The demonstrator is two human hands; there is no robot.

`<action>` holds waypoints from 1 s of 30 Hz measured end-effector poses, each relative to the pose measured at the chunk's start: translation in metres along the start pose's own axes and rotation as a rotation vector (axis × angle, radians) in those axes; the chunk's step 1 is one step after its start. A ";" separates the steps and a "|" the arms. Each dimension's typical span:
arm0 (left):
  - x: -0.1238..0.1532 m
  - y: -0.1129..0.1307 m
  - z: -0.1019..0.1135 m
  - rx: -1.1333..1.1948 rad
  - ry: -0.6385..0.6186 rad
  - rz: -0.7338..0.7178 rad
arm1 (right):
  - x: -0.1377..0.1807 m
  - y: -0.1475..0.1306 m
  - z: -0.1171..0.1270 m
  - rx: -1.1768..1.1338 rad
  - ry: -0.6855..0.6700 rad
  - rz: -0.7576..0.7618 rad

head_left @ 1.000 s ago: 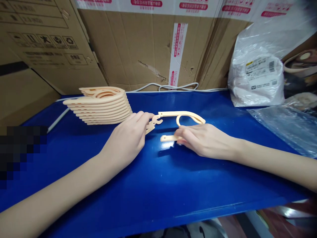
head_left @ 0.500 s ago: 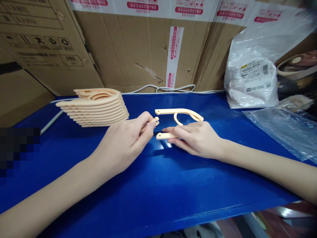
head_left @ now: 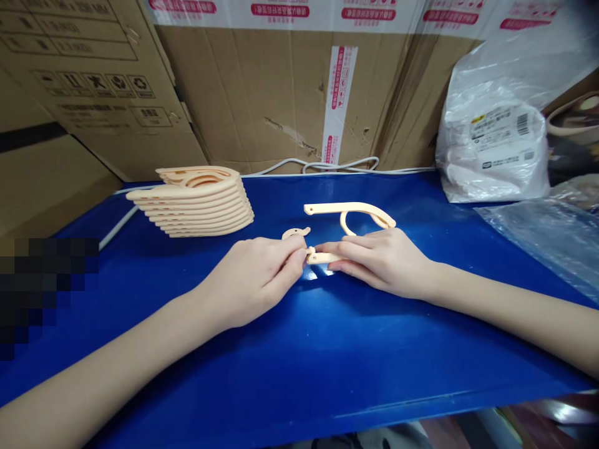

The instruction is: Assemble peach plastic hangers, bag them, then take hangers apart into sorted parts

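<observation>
On the glossy blue table [head_left: 299, 362]: hanger [head_left: 353, 208] at centre, stack [head_left: 201, 209] to its left.
Left hand [head_left: 262, 274]: pinched on a small piece [head_left: 294, 234], at the hanger's near arm [head_left: 322, 257].
Right hand [head_left: 381, 262]: fingers closed over that arm.
Behind: white cable [head_left: 281, 163], taped cartons [head_left: 262, 81].
Right corner: plastic bag [head_left: 496, 168], printed label [head_left: 503, 134].

My big bent cream pc [head_left: 349, 207] pts 2 legs to 9 o'clk; my lil cream pc [head_left: 299, 232] is by low leg's tip.
</observation>
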State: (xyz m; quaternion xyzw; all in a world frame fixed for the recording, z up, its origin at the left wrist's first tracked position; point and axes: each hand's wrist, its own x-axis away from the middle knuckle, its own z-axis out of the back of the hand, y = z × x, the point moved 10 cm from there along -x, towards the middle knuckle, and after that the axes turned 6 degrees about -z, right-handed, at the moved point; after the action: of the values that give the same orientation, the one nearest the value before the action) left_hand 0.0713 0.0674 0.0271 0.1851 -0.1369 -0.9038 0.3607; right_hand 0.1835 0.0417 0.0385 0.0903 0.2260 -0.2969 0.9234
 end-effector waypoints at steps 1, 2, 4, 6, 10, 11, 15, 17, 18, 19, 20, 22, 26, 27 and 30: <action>0.000 0.000 -0.002 -0.002 -0.006 -0.004 | 0.000 0.000 0.002 0.013 0.016 0.003; 0.000 0.000 -0.002 -0.006 -0.008 -0.009 | 0.000 -0.001 0.003 0.026 0.031 0.005; 0.000 0.003 -0.001 -0.012 -0.011 -0.034 | 0.000 -0.002 0.006 0.052 0.054 0.008; -0.001 0.008 -0.001 -0.020 -0.032 -0.073 | -0.001 -0.003 0.006 0.071 0.063 0.016; -0.003 0.013 -0.005 -0.075 -0.085 -0.100 | 0.000 -0.008 0.008 0.101 0.083 0.046; -0.003 0.014 -0.006 -0.098 -0.089 -0.106 | 0.000 -0.009 0.009 0.104 0.094 0.051; -0.002 0.015 -0.009 -0.227 -0.074 -0.134 | 0.000 -0.011 0.009 0.101 0.096 0.051; -0.001 0.013 -0.011 -0.310 -0.082 -0.134 | -0.001 -0.010 0.008 0.108 0.085 0.043; 0.000 0.013 -0.012 -0.348 -0.085 -0.138 | -0.001 -0.010 0.008 0.113 0.082 0.041; 0.000 0.012 -0.013 -0.380 -0.094 -0.140 | -0.001 -0.009 0.008 0.118 0.079 0.039; 0.000 0.012 -0.014 -0.408 -0.099 -0.143 | -0.002 -0.009 0.007 0.120 0.074 0.039; 0.000 0.012 -0.016 -0.438 -0.121 -0.140 | -0.002 -0.008 0.006 0.122 0.060 0.039; -0.001 0.008 -0.019 -0.420 -0.190 -0.079 | -0.002 -0.008 0.005 0.110 0.047 0.029; -0.001 0.007 -0.020 -0.411 -0.212 -0.059 | -0.002 -0.007 0.005 0.105 0.045 0.024; 0.000 0.004 -0.023 -0.398 -0.274 -0.020 | -0.002 -0.007 0.004 0.104 0.037 0.013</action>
State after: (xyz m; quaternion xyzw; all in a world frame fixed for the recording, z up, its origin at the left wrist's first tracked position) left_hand 0.0837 0.0620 0.0084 -0.0125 -0.0021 -0.9332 0.3592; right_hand 0.1791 0.0356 0.0426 0.1451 0.2266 -0.3007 0.9150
